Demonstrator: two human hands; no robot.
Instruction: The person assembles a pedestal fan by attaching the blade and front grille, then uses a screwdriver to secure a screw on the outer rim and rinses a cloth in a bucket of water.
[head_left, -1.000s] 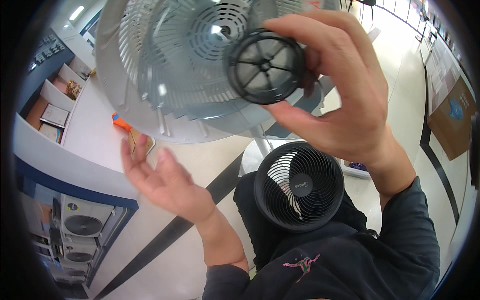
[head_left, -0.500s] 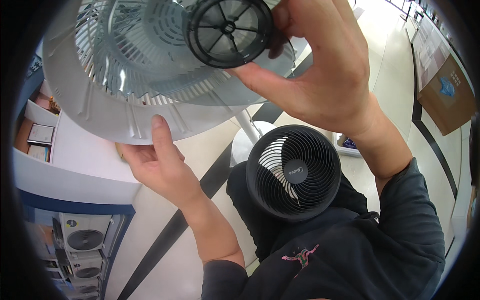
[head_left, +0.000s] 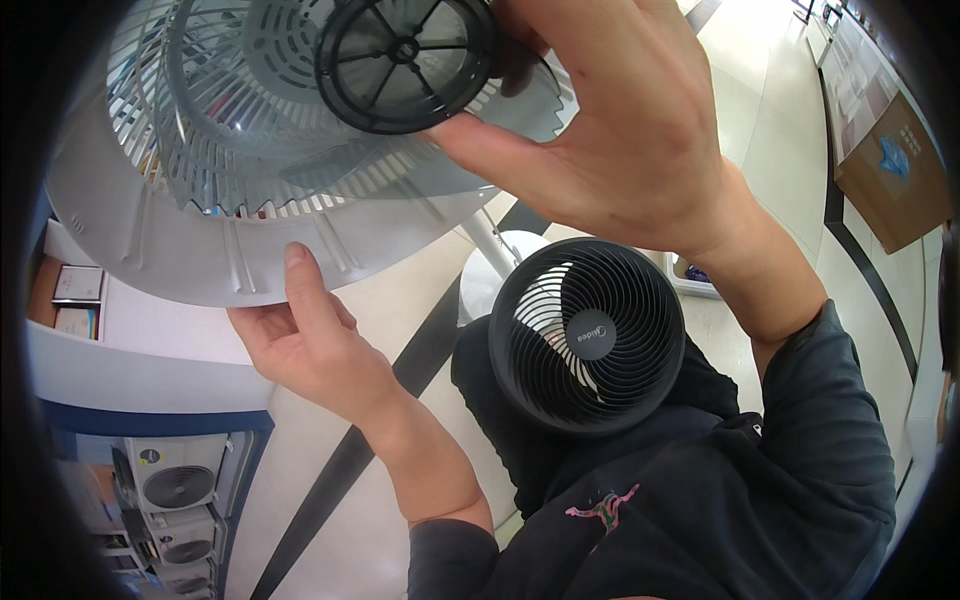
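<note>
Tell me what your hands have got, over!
Left hand grips white cover. Right hand holds black ring, clear blades behind. Black fan lower in view.

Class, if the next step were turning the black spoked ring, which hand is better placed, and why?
Probably the right hand: its thumb and fingers hold the black spoked ring. The left hand is lower, thumb on the white fan shell, apart from the ring.

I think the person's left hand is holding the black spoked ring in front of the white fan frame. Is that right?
Not quite: the head view shows the right hand holding the black spoked ring. The ring is indeed in front of the white fan frame. The left hand is at that frame's lower edge.
</note>
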